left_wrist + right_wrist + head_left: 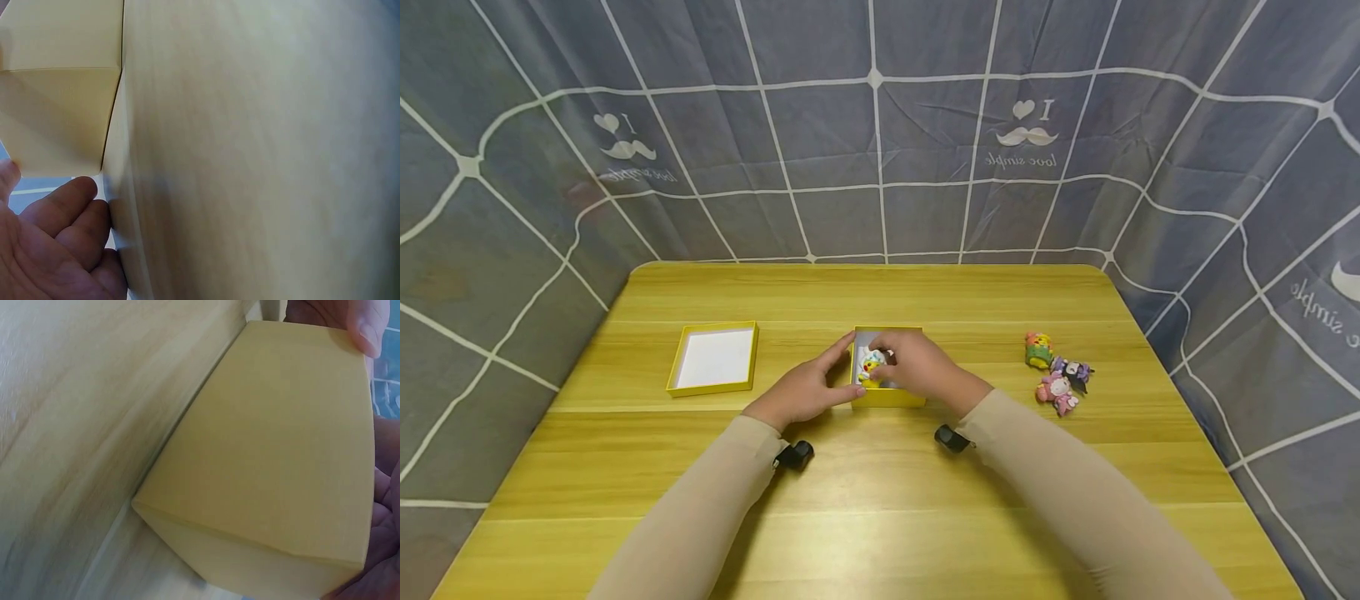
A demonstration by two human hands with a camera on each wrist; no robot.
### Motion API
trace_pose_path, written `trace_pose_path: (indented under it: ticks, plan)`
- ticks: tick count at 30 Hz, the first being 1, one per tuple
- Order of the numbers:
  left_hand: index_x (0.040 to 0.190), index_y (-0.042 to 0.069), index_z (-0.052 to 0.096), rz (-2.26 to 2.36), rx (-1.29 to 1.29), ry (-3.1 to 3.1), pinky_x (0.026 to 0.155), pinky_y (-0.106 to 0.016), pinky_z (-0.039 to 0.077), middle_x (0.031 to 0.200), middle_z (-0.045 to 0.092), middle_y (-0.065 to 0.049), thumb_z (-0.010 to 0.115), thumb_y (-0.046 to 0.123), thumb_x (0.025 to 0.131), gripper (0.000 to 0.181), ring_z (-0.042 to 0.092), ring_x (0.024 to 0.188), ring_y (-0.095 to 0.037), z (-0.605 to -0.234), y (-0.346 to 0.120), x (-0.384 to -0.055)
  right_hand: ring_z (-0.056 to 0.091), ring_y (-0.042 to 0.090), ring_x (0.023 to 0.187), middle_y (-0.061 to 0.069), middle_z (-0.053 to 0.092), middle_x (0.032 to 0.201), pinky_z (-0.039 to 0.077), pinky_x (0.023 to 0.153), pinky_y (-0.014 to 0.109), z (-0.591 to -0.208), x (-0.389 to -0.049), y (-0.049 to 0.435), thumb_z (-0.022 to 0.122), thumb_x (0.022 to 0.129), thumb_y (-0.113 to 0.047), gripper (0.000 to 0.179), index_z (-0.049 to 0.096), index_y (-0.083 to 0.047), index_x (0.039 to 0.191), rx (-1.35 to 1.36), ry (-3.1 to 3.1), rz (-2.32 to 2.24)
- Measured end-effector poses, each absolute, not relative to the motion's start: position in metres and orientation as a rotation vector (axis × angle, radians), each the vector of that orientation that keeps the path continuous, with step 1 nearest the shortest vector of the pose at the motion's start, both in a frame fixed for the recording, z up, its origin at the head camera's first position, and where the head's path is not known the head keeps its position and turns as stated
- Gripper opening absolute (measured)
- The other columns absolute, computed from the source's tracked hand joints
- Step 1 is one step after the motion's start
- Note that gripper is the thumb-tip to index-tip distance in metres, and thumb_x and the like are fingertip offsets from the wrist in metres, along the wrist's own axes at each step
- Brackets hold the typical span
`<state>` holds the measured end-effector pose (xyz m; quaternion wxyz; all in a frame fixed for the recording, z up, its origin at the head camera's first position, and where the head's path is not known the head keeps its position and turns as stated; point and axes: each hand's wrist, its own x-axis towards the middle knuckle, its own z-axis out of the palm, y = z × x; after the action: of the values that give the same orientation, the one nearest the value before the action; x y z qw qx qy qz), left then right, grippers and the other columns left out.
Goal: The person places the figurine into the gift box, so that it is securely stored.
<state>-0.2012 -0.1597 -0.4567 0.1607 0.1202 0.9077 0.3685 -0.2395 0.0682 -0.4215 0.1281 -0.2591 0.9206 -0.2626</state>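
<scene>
A yellow open box (887, 398) stands mid-table with a grey-white inside. In it is a small toy figurine (872, 362) with a white top and a yellow face. My right hand (917, 364) reaches in from the right and pinches this figurine between thumb and fingers. At the box's left edge, my left hand (805, 390) has its index finger and thumb spread along the rim. The left wrist view shows its other fingers (81, 225) loosely bent beside the box's end wall. From the right wrist, the box front (269, 437) hides the figurine.
A yellow box lid (711, 390) with a white inside lies face up on the left. On the right sit a green-dressed figurine (1039, 352), a purple-and-black one (1075, 372) and a pink one (1057, 392), close together. A grey checked curtain (820, 133) surrounds the wooden table (865, 500).
</scene>
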Motion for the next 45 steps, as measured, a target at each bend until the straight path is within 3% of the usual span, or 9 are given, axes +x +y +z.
trace_pose_path:
  ticks: [5,12,15,25,45]
  plan:
    - [0.165,0.055,0.009,1.058,0.347,2.59,0.12,-0.063,0.039,0.173,0.029,-0.005,0.071,0.063,0.094,0.095,0.04,0.154,-0.04,-0.4579,-0.1593,-0.2015,0.059,0.016,0.088,0.003,0.072,0.119,0.051,0.08,0.031,-0.4252,-0.24,0.0665,0.077,0.099,-0.026,0.046,0.066,-0.009,0.14,-0.735,2.662,-0.736]
    - [0.165,0.054,0.009,1.061,0.357,2.593,0.118,-0.063,0.04,0.173,0.03,-0.007,0.071,0.062,0.094,0.095,0.042,0.152,-0.041,-0.4586,-0.1597,-0.2018,0.059,0.014,0.085,0.001,0.072,0.11,0.052,0.079,0.03,-0.4274,-0.2414,0.065,0.077,0.099,-0.025,0.044,0.067,-0.009,0.139,-0.781,2.658,-0.716]
    - [0.165,0.055,0.009,1.052,0.358,2.601,0.118,-0.063,0.041,0.173,0.03,-0.008,0.071,0.062,0.094,0.095,0.043,0.151,-0.042,-0.4585,-0.1602,-0.202,0.061,0.013,0.086,0.003,0.074,0.113,0.054,0.081,0.031,-0.4267,-0.2415,0.0636,0.076,0.099,-0.024,0.044,0.066,-0.008,0.139,-0.807,2.656,-0.7]
    - [0.164,0.056,0.008,1.039,0.353,2.611,0.119,-0.062,0.039,0.174,0.029,-0.006,0.071,0.063,0.094,0.095,0.043,0.152,-0.041,-0.4577,-0.1598,-0.2018,0.072,0.019,0.108,0.009,0.073,0.131,0.06,0.094,0.036,-0.425,-0.2418,0.0635,0.071,0.102,-0.013,0.045,0.062,-0.005,0.145,-0.855,2.613,-0.676]
    - [0.164,0.057,0.009,1.049,0.353,2.608,0.119,-0.062,0.039,0.174,0.029,-0.006,0.071,0.066,0.092,0.095,0.042,0.152,-0.041,-0.4589,-0.1598,-0.2022,0.071,0.019,0.111,0.006,0.074,0.129,0.059,0.092,0.035,-0.4271,-0.2421,0.0665,0.065,0.105,-0.011,0.044,0.06,-0.012,0.149,-0.836,2.617,-0.63]
